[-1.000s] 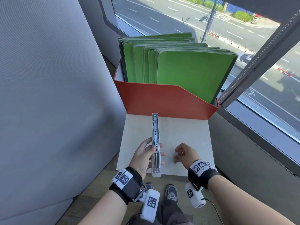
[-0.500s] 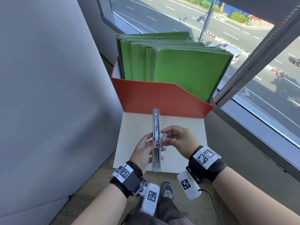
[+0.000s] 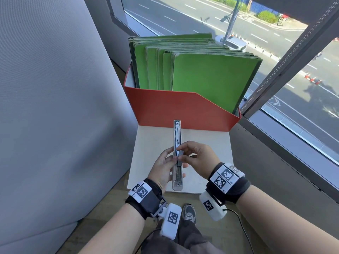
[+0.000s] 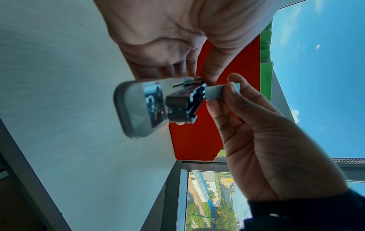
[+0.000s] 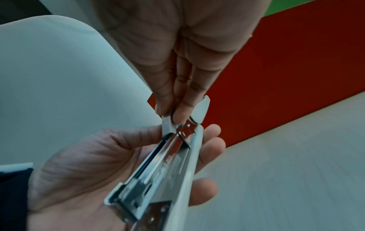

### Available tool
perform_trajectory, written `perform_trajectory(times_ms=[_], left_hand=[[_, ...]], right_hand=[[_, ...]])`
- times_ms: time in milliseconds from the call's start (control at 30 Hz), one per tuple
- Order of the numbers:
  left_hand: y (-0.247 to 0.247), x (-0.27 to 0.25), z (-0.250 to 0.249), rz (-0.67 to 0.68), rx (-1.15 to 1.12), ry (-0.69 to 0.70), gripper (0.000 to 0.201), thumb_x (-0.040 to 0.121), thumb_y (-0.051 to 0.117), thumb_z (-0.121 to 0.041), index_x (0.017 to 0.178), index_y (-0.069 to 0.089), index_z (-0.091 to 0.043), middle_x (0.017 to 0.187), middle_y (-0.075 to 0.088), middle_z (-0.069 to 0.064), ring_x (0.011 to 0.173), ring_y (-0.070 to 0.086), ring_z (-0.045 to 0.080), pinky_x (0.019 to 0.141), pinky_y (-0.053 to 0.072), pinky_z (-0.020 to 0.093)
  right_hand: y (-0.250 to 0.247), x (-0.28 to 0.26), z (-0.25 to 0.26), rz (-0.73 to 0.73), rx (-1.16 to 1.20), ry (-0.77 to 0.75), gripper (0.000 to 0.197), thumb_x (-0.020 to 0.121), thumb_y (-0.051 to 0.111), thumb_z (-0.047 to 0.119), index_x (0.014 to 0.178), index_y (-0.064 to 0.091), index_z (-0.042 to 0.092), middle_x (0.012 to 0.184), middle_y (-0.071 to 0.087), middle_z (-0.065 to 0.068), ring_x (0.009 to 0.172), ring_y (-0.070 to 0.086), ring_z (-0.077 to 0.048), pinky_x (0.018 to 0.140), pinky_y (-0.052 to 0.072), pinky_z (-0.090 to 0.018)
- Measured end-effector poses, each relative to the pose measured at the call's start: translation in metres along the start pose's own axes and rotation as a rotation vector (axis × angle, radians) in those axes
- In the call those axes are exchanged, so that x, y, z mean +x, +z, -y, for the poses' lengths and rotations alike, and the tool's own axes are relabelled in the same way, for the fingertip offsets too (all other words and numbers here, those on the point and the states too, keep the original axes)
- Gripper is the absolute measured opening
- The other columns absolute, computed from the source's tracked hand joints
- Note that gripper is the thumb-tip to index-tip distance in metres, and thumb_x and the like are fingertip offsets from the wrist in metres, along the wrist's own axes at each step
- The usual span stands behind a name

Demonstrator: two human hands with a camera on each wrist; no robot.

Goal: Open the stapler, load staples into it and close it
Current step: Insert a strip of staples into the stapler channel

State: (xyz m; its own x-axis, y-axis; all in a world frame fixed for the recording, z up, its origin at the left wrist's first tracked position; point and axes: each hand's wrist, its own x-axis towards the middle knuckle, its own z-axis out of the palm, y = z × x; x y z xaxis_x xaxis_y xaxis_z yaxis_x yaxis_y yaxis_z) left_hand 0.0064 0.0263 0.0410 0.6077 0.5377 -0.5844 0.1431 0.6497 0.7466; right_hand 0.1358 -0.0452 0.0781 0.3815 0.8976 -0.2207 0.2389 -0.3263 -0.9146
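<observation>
I am cradling the opened stapler (image 3: 177, 158) in my left hand (image 3: 161, 167), its length pointing away from me, while my right hand (image 3: 198, 158) is pinching the staples (image 3: 180, 158) lengthwise at its channel.

Head view steeply down from above; both wrist views close, facing along the palms, all sharing the stapler (image 3: 177, 158).

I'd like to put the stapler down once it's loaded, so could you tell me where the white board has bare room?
The white board is bare right of the right hand, up to the red file box, and left of the open stapler. The middle is crowded: the left hand holds the stapler there.
</observation>
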Motion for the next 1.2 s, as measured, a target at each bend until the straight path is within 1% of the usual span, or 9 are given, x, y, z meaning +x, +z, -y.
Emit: perform_trajectory(times_ms=[167, 300, 433, 533, 733, 866, 1066, 1133, 1200], left_hand=[[0.001, 0.001, -0.001, 0.001, 0.033, -0.01, 0.034, 0.093, 0.054, -0.01, 0.125, 0.057, -0.02, 0.102, 0.072, 0.01, 0.088, 0.072, 0.027, 0.075, 0.057, 0.05], [0.0, 0.002, 0.002, -0.001, 0.019, -0.014, 0.034, 0.094, 0.052, -0.009, 0.126, 0.057, -0.019, 0.103, 0.071, 0.01, 0.084, 0.072, 0.025, 0.077, 0.057, 0.052], [0.0, 0.003, 0.002, 0.0, -0.027, -0.012, 0.031, 0.094, 0.051, -0.008, 0.124, 0.057, -0.015, 0.095, 0.07, 0.006, 0.07, 0.072, 0.018, 0.084, 0.052, 0.058], [0.0, 0.004, 0.001, 0.009, -0.065, -0.017, 0.027, 0.095, 0.049, -0.007, 0.114, 0.06, -0.021, 0.096, 0.07, 0.007, 0.066, 0.07, 0.016, 0.083, 0.053, 0.056], [0.0, 0.005, 0.001, 0.009, -0.089, -0.012, 0.027, 0.095, 0.049, -0.011, 0.119, 0.059, -0.02, 0.097, 0.068, 0.01, 0.067, 0.065, 0.017, 0.065, 0.059, 0.042], [0.0, 0.007, -0.001, -0.013, -0.087, -0.002, 0.029, 0.097, 0.046, -0.011, 0.122, 0.056, -0.02, 0.089, 0.065, 0.008, 0.058, 0.065, 0.012, 0.048, 0.054, 0.028], [0.001, 0.01, -0.002, -0.016, -0.048, 0.005, 0.03, 0.097, 0.048, -0.014, 0.124, 0.056, -0.021, 0.096, 0.072, 0.001, 0.066, 0.066, 0.014, 0.054, 0.05, 0.028], [0.002, 0.01, -0.003, -0.009, -0.066, 0.004, 0.027, 0.097, 0.048, -0.014, 0.12, 0.058, -0.023, 0.096, 0.075, -0.003, 0.064, 0.067, 0.011, 0.053, 0.052, 0.029], [0.003, 0.008, -0.003, -0.018, -0.074, 0.006, 0.025, 0.097, 0.048, -0.014, 0.115, 0.059, -0.026, 0.092, 0.077, -0.006, 0.062, 0.064, 0.011, 0.05, 0.051, 0.027]], right_hand=[[0.002, 0.002, 0.001, -0.004, -0.094, -0.058, 0.029, 0.08, 0.069, 0.006, 0.088, 0.067, 0.034, 0.079, 0.07, -0.009, 0.072, 0.065, -0.016, 0.069, 0.059, -0.031], [0.003, 0.0, 0.0, -0.005, -0.092, -0.069, 0.043, 0.08, 0.069, 0.006, 0.08, 0.063, 0.048, 0.078, 0.069, -0.006, 0.071, 0.065, -0.014, 0.07, 0.06, -0.035], [0.005, 0.0, -0.006, 0.001, -0.094, -0.044, 0.026, 0.08, 0.068, 0.004, 0.09, 0.069, 0.028, 0.08, 0.069, -0.001, 0.076, 0.068, -0.016, 0.072, 0.06, -0.039], [0.008, 0.0, -0.008, 0.001, -0.128, -0.078, 0.022, 0.077, 0.069, 0.001, 0.096, 0.07, 0.014, 0.084, 0.065, -0.004, 0.077, 0.066, -0.019, 0.076, 0.059, -0.035], [0.011, -0.003, -0.013, -0.001, -0.253, -0.168, 0.029, 0.078, 0.071, 0.004, 0.106, 0.069, 0.012, 0.086, 0.056, 0.002, 0.077, 0.06, -0.017, 0.076, 0.051, -0.019], [0.014, -0.009, -0.016, -0.029, -0.271, -0.183, 0.026, 0.078, 0.071, 0.006, 0.103, 0.065, 0.01, 0.087, 0.057, -0.001, 0.076, 0.06, -0.017, 0.076, 0.05, -0.016], [0.019, -0.02, -0.028, -0.03, -0.335, -0.258, 0.019, 0.078, 0.073, 0.009, 0.096, 0.068, 0.005, 0.093, 0.058, -0.007, 0.075, 0.049, -0.008, 0.075, 0.037, 0.001], [0.019, -0.023, -0.032, -0.038, -0.38, -0.297, 0.017, 0.079, 0.07, 0.011, 0.095, 0.069, 0.006, 0.091, 0.059, -0.008, 0.081, 0.046, -0.003, 0.079, 0.035, 0.0], [0.018, -0.025, -0.036, -0.028, -0.466, -0.352, 0.016, 0.082, 0.065, 0.017, 0.096, 0.07, 0.01, 0.09, 0.06, -0.008, 0.084, 0.047, -0.01, 0.077, 0.04, -0.01]])
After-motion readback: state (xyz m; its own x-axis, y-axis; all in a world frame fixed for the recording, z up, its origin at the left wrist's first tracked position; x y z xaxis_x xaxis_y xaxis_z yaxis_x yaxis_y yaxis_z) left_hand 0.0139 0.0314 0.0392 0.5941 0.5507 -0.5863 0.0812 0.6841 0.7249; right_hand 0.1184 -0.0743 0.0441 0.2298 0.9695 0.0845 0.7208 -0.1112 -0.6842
